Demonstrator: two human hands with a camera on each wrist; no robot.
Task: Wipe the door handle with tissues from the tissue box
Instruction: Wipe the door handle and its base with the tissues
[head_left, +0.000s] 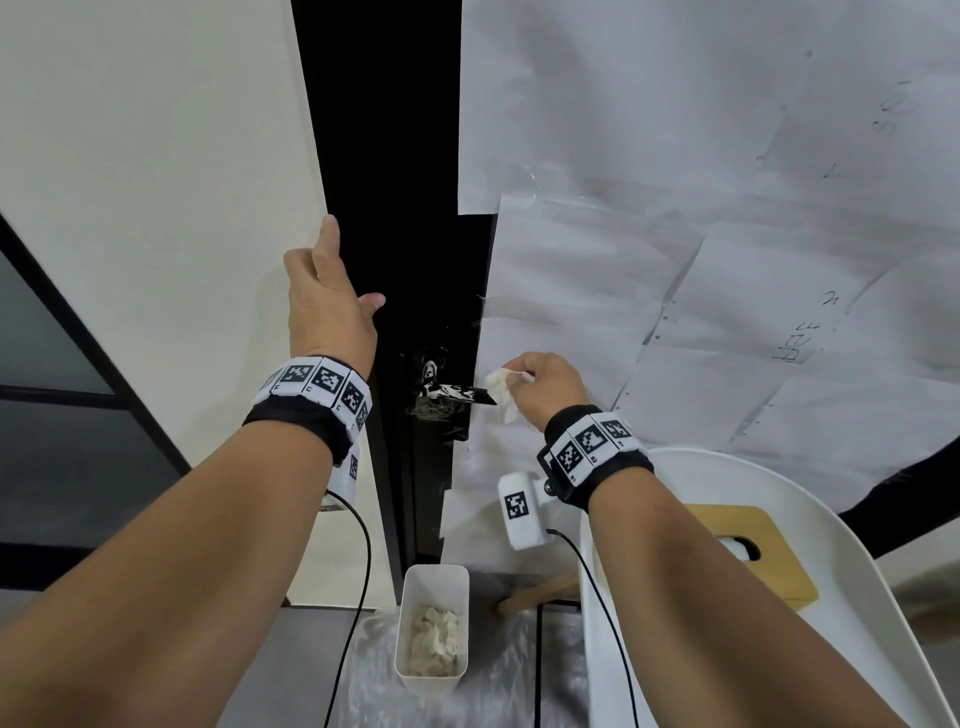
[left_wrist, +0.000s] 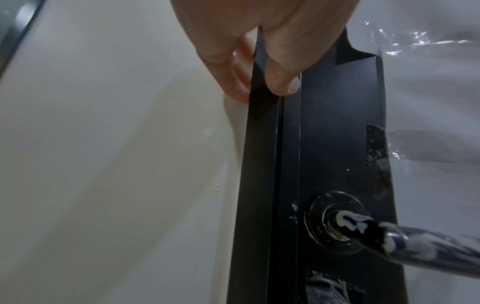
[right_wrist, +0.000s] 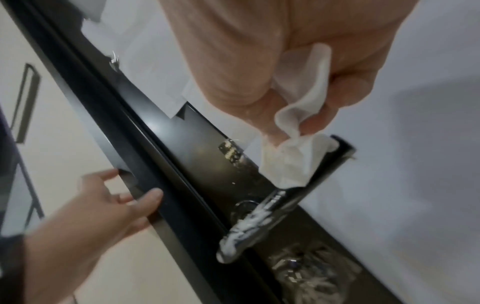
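The right hand (head_left: 543, 387) has its fingers curled round a crumpled white tissue (head_left: 501, 393) and pinches it against the free end of the black door handle (head_left: 454, 393); in the right wrist view the tissue (right_wrist: 291, 162) drapes over the outer tip of the lever, while the part of the handle (right_wrist: 262, 218) nearer its round base is smeared with white streaks. The left hand (head_left: 327, 296) is up and to the left of the right hand, well apart from it, with its fingers fairly straight: the left wrist view shows the thumb (left_wrist: 281, 82) lying on the face of the black door frame (left_wrist: 262, 185) and the other fingers on the pale wall side of that edge, so the hand clasps the edge loosely rather than gripping anything. The streaked handle (left_wrist: 415, 242) sits below and to the right of this hand. White paper sheets (head_left: 675, 208) cover the door surface beyond the right hand. Below the right forearm a wooden tissue box (head_left: 753, 551) rests on a white chair (head_left: 810, 519), with a tissue showing in its slot. On the floor between the two forearms stands a white bin (head_left: 434, 623) holding crumpled used tissues.
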